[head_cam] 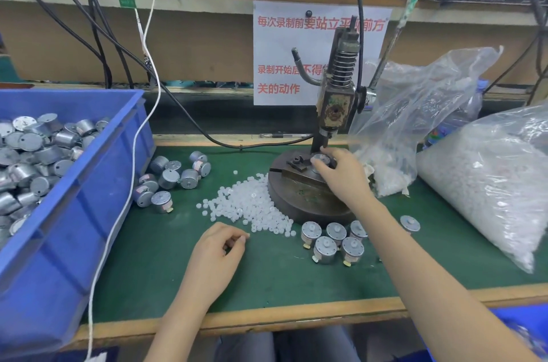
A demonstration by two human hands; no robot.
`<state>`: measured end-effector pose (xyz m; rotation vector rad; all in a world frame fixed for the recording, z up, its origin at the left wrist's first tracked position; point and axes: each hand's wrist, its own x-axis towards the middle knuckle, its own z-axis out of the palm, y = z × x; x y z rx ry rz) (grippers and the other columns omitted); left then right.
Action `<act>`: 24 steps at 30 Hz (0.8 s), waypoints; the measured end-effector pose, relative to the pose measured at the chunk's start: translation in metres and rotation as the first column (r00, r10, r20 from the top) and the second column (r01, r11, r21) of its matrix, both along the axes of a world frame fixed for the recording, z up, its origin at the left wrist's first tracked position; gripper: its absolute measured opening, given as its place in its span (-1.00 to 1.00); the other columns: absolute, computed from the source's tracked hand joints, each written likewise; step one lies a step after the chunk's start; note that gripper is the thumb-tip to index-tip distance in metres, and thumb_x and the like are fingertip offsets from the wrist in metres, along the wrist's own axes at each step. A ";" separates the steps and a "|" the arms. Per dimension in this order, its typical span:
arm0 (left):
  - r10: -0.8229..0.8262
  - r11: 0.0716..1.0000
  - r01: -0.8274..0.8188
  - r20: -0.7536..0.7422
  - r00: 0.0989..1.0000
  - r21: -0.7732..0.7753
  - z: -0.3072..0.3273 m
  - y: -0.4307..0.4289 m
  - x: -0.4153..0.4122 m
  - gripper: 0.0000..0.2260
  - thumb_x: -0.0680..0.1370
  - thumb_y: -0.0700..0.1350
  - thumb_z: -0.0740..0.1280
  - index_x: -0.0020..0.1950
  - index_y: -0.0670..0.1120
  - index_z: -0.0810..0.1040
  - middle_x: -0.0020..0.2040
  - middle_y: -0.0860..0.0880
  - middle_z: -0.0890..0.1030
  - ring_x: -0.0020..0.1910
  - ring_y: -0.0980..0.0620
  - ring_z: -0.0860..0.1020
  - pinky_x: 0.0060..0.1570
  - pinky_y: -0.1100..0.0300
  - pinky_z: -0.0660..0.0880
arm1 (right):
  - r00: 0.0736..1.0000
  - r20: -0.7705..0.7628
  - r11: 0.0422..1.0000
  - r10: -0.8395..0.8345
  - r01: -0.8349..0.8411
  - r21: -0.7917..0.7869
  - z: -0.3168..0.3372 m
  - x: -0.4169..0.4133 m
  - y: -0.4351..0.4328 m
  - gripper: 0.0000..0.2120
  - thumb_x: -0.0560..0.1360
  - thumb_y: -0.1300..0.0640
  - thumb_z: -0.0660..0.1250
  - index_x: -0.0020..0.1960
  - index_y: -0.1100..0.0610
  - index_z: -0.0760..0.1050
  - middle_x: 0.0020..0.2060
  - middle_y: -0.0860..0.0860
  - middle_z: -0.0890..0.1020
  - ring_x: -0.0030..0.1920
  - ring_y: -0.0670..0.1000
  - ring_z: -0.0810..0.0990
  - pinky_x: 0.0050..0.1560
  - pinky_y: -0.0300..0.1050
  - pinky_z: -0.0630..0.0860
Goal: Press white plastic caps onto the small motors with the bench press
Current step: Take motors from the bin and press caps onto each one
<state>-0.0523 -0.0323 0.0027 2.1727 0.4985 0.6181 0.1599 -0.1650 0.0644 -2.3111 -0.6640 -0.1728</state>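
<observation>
Small motor (321, 159) on fixture of bench press (336, 100), right under ram, gripped round its rim by fingertips of R hand (341, 176). R forearm stretched across round press base (299, 198). L hand (219, 246) down on green mat (267, 278), well apart from R, fingers curled in vs thumb. Something pale at its fingertips, too small to tell if a cap.

Btwn the hands, touching base edge: loose pile of white caps (252, 204), near edge just beyond L fingertips. Beside R forearm, near side of base: cluster of capped motors (333, 238), upright. Single motor (410, 223) just past forearm, R side. Beyond L hand: uncapped motors (172, 177) lying mixed. Further L: blue bin (98, 213) heaped w/ motors. R of R hand: open clear bag (415, 112) beside press, then big clear bag of caps (489, 183). Behind press: paper notice (281, 50) w/ red print.
</observation>
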 end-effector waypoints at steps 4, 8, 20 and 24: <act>0.004 1.000 -0.004 -0.005 1.000 -0.010 0.000 0.000 0.000 -0.82 0.50 -0.27 0.31 -0.20 -0.01 0.59 -0.18 0.08 0.52 -0.21 0.20 0.47 -0.20 0.50 0.33 | 0.987 0.138 0.996 -0.085 0.088 -0.014 -0.008 -0.003 0.002 -0.68 0.50 0.00 0.33 0.17 0.16 0.54 0.06 0.09 0.58 0.08 0.13 0.52 0.16 0.10 0.38; 0.006 1.000 -0.006 -0.008 1.000 -0.013 0.000 0.000 -0.001 -0.83 0.50 -0.27 0.31 -0.19 -0.03 0.59 -0.18 0.07 0.52 -0.21 0.18 0.47 -0.20 0.51 0.33 | 0.973 0.219 0.996 -0.077 0.085 -0.024 -0.014 -0.008 -0.006 -0.70 0.47 0.03 0.37 0.11 0.19 0.55 0.00 0.08 0.60 0.06 0.12 0.52 0.15 0.02 0.34; 0.015 1.000 -0.015 -0.010 1.000 -0.017 0.002 -0.001 -0.003 -0.85 0.50 -0.26 0.30 -0.18 -0.05 0.60 -0.19 0.05 0.51 -0.21 0.19 0.46 -0.22 0.51 0.31 | 0.998 -0.064 0.960 0.004 0.014 0.278 -0.029 -0.052 -0.086 -0.80 0.40 0.12 0.46 -0.01 -0.05 0.56 -0.10 -0.14 0.56 -0.14 -0.32 0.49 -0.16 -0.55 0.32; 0.069 0.997 -0.069 -0.019 0.997 0.016 0.001 0.000 -0.002 -0.89 0.49 -0.27 0.32 -0.14 -0.12 0.62 -0.17 0.01 0.49 -0.10 -0.01 0.46 -0.06 0.31 0.38 | 0.997 -0.042 0.948 -0.067 0.077 0.310 -0.047 -0.073 -0.120 -0.80 0.37 0.17 0.48 -0.04 -0.01 0.59 -0.17 -0.18 0.56 -0.17 -0.24 0.50 -0.15 -0.54 0.34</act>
